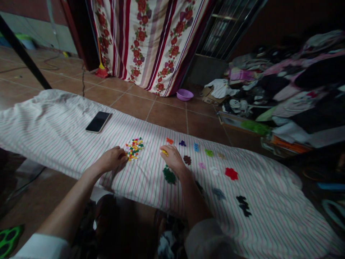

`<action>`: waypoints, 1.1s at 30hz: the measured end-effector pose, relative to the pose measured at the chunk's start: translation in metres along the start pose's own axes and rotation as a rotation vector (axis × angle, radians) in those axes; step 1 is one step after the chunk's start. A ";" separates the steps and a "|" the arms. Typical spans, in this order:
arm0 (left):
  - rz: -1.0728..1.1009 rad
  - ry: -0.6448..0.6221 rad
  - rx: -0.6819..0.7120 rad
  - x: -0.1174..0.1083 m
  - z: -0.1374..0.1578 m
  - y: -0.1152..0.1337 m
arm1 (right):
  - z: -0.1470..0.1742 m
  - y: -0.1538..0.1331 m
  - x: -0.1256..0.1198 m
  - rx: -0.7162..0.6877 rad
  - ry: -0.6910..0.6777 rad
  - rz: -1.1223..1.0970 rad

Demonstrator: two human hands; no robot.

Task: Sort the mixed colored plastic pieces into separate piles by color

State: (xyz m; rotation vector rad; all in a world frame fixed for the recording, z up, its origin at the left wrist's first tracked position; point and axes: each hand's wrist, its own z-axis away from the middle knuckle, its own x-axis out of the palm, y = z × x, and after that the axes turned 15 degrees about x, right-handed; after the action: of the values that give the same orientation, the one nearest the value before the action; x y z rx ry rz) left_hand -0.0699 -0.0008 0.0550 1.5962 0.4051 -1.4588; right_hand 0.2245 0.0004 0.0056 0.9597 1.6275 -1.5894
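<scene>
My left hand (112,159) rests at the near-left edge of a mixed heap of small coloured pieces (134,148), its fingers curled together; anything inside them is hidden. Farther right, my right hand (174,158) is closed, with small yellow pieces (164,153) at its fingertips. How many it grips and how many lie on the cloth I cannot tell. Around it sit piles of single colours: orange pieces (169,141) beyond, dark green pieces (169,175) on the near side, brown pieces (187,160) to the right.
Farther right on the striped cloth (129,183) lie navy, blue, lime, pink, white, grey and black piles, plus red pieces (231,173). A phone (98,122) lies at the left. Beyond are a purple basin (184,95), a floral curtain (151,43) and heaped clothes (285,79).
</scene>
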 end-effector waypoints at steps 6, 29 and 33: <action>0.022 0.019 0.010 0.002 0.000 -0.002 | -0.001 0.002 0.001 -0.015 -0.013 -0.007; 0.052 0.022 0.029 0.002 0.002 -0.007 | 0.011 -0.057 0.010 -0.188 -0.052 -0.053; 0.057 0.035 0.047 0.004 0.003 -0.010 | 0.018 -0.073 0.023 -0.202 -0.151 -0.051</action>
State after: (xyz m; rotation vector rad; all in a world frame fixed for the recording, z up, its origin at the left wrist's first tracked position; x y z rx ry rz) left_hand -0.0778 0.0009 0.0475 1.6588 0.3452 -1.4089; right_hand 0.1495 -0.0155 0.0223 0.6822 1.6797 -1.4602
